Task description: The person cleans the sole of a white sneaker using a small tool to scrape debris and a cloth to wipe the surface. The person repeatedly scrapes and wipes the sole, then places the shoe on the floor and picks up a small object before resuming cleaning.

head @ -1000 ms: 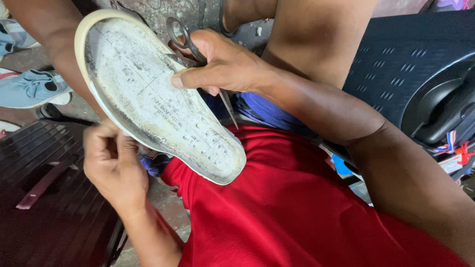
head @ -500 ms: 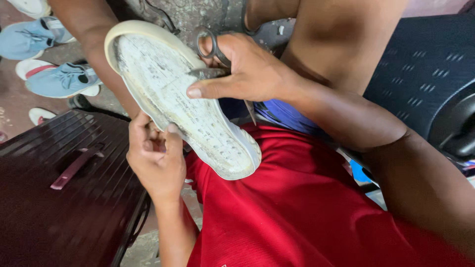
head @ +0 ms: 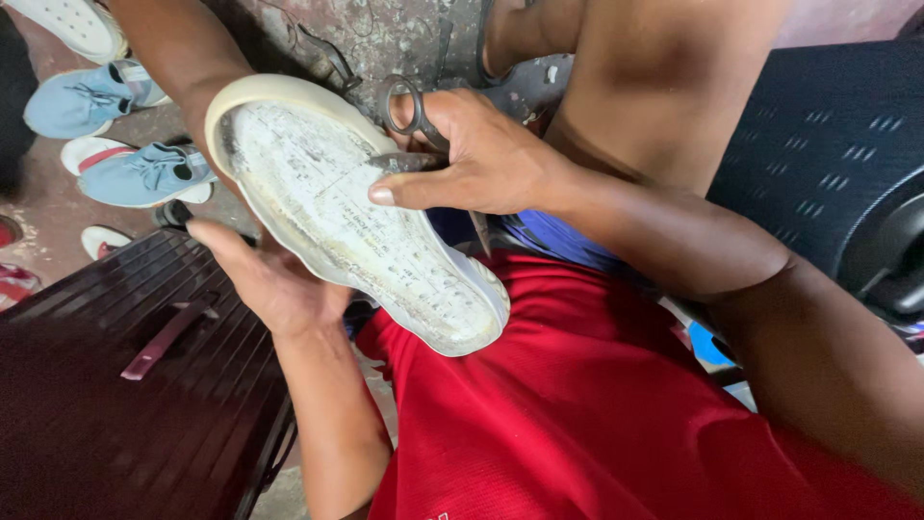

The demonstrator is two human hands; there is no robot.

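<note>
Right hand (head: 481, 159) pinching scissors (head: 416, 130) against a white shoe sole (head: 346, 221), left hand (head: 269, 279) spread open under the sole's edge, blue shoes (head: 125, 135) on the floor

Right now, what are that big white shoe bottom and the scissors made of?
The shoe sole looks like rubber or foam: matte off-white, scuffed, with grey glue-like residue over its inner face and a smooth raised rim. The scissors in the right hand look like metal: dark, dull grey loops and blade, possibly tarnished. The left hand supports the sole from beneath.
</note>
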